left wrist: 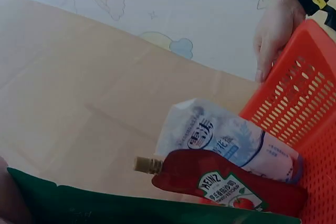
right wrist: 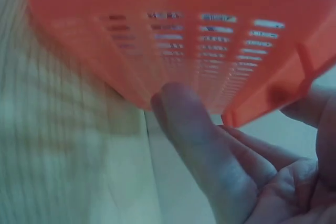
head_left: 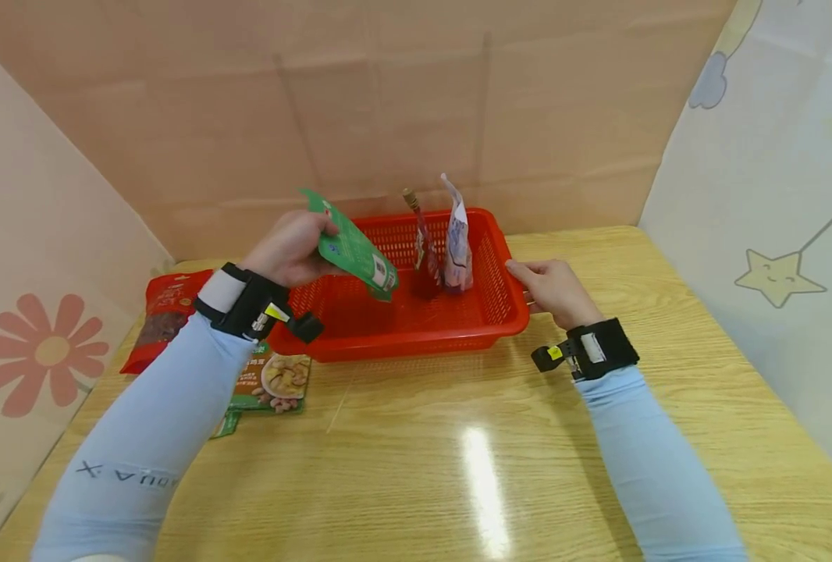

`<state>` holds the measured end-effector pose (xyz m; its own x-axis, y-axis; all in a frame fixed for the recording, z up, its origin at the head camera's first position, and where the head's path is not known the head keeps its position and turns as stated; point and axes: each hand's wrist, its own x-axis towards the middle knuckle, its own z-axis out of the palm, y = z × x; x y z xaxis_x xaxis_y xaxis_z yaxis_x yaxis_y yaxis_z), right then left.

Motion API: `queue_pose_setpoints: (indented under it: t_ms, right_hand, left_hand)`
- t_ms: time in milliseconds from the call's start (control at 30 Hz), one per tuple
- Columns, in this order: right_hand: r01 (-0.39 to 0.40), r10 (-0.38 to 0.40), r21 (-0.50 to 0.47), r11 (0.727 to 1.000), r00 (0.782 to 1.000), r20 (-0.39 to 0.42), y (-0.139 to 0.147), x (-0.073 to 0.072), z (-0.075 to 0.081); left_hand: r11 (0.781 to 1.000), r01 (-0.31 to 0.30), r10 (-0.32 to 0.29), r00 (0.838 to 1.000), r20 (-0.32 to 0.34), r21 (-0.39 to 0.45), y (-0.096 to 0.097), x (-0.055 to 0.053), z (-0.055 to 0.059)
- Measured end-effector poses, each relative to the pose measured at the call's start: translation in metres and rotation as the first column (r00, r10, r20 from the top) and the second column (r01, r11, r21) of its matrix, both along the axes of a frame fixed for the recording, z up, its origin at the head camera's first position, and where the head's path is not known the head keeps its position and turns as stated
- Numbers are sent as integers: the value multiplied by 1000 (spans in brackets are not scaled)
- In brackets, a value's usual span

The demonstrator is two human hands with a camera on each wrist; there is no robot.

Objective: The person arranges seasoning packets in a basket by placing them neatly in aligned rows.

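Count ketchup pouch [left wrist: 231,179] and white pouch [head_left: 458,254] in, upright in red basket [head_left: 416,343] near table's [head_left: 388,453] back edge. Grip green packet [head_left: 356,254] in left hand [head_left: 289,250] over basket, not yet released; hold basket's right rim with right hand [head_left: 555,290]. Note red bag [head_left: 170,308], green-brown packets [head_left: 279,382] outside, toward table's left edge.

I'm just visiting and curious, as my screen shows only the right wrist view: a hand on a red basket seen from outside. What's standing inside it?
Observer: A ketchup pouch and a white pouch stand side by side in the basket.

Visitor: Nice! What's the left hand up to?

Observer: It grips a green packet, which is tilted.

Visitor: Is anything lying outside the basket?

Observer: Yes, a red packet lies on the table, to the left of the basket.
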<state>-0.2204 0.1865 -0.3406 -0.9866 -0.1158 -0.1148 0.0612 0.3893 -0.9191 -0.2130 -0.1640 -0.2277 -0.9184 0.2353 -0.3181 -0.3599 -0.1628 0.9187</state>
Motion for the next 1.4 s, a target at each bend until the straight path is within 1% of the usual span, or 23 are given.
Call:
queue_pose_setpoints:
  t_ms: [133,200,333,500,567,733,900,1100,1400]
  right_hand:
    - [-2,3,-33,999,999,32,-2,-1,-2]
    - [-2,3,-38,999,999,33,-3,-1,-3]
    - [-7,9,-52,999,1000,28,-4,-1,-3]
    - [-4,6,-59,998,1000,22,-6,0,-4]
    - [-3,3,-56,998,1000,13,-7,0,-4]
    - [6,-6,-47,999,1000,1,-10,0,-4]
    - [10,-10,-51,999,1000,8,-11,0,-5]
    - [18,-18,-52,998,1000,13,-12,2,-5]
    - [14,-15,-55,998,1000,-5,-17,4,-6]
  left_hand:
    - [999,18,-17,1000,14,-46,3,-13,-5]
    - [997,40,-38,999,24,-71,5,-20,-8]
    - [992,62,-57,997,45,-106,11,-32,-13]
    - [988,71,-63,996,63,-140,17,-43,-18]
    - [987,83,-74,995,66,-139,18,-47,-19]
    - [985,101,-93,993,69,-136,22,-52,-20]
    - [981,110,-100,992,71,-160,26,-57,-22]
    - [981,102,-90,993,78,-166,30,-64,-26]
    - [980,111,-96,991,97,-167,32,-70,-29]
